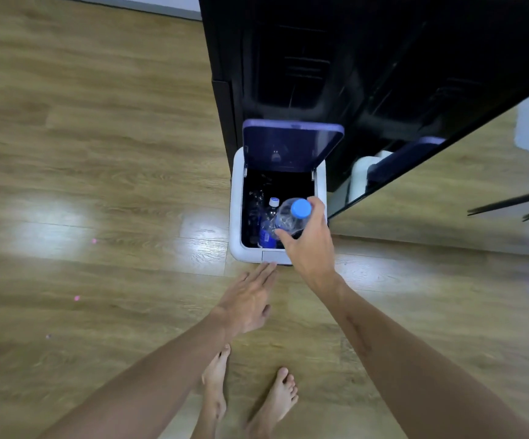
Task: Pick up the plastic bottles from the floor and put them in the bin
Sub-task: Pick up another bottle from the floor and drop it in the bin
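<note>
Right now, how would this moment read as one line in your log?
right hand: holds blue-capped bottle over open bin | left hand: flat by bin front | inside: white-capped bottle | lid: up

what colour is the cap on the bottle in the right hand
Light blue. The cap tops the clear bottle the right hand holds over the bin; head view.

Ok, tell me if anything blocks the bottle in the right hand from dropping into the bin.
Nothing visible does. The lid stands raised, and the right hand holds the blue-capped bottle over the open bin. Other bottles lie inside, below the rim.
</note>
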